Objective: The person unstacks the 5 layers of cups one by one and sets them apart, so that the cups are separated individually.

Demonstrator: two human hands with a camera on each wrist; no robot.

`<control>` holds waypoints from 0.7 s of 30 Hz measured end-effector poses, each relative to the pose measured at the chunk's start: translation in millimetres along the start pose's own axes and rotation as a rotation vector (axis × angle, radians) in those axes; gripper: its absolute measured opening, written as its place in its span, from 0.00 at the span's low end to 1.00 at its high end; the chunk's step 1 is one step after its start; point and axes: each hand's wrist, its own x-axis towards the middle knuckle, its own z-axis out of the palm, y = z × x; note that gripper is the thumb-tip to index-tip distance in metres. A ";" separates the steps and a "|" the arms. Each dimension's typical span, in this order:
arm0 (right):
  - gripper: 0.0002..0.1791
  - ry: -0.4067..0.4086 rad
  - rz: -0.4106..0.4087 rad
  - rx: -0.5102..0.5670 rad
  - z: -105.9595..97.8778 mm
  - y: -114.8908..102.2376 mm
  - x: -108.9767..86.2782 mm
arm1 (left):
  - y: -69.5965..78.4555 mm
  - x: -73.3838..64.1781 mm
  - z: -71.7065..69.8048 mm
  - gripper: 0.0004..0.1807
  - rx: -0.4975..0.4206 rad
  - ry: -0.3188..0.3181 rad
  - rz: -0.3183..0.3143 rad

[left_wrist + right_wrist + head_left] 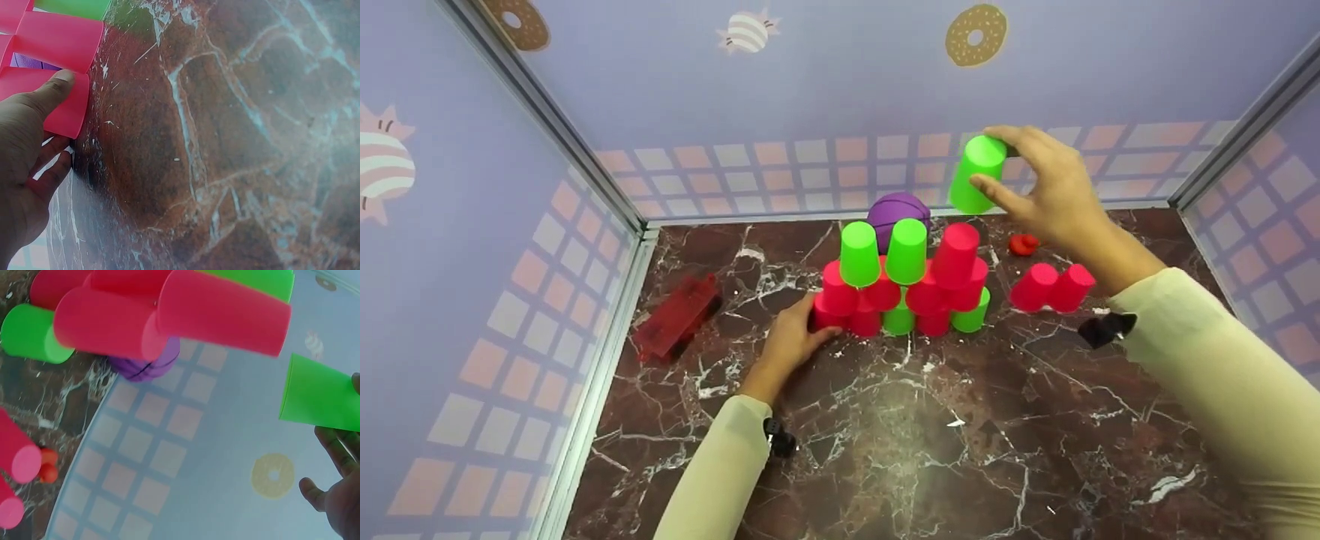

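Upside-down cups form a pyramid on the marble-patterned table. Its lowest row mixes red and green cups, the middle row is red, and the top row has two green cups (860,255) and one red cup (958,255). With thumb in front and fingers at the side, my left hand (789,341) holds the red cup (66,107) at the lower left end. My right hand (1057,187) pinches another green cup (971,184) upside down in the air, above and right of the top row. In the right wrist view this green cup (318,395) is apart from the stack.
Behind the pyramid sits a purple ball (898,210). Two loose red cups (1035,286) stand at the right, near a small red-orange object (1023,244). A translucent red block-like object (676,316) lies at the left. Patterned walls (825,90) enclose the table's back and sides.
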 end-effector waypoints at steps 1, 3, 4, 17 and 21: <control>0.30 0.009 0.015 -0.004 -3.7 4.3 -1.9 | -0.1 0.0 0.2 0.33 0.002 0.001 -0.001; 0.30 0.029 0.048 -0.023 -11.1 13.6 -6.8 | 0.2 -0.1 0.4 0.33 0.007 -0.002 -0.003; 0.30 0.038 0.069 -0.028 -14.6 19.4 -9.9 | 0.8 -0.1 0.2 0.33 0.009 -0.006 -0.008; 0.30 0.057 0.410 -0.173 -36.5 128.0 -95.8 | 1.0 0.6 -0.3 0.34 0.023 -0.014 -0.012; 0.32 0.053 0.483 -0.189 -39.7 151.8 -122.1 | 0.3 0.0 -0.5 0.35 0.012 -0.022 -0.017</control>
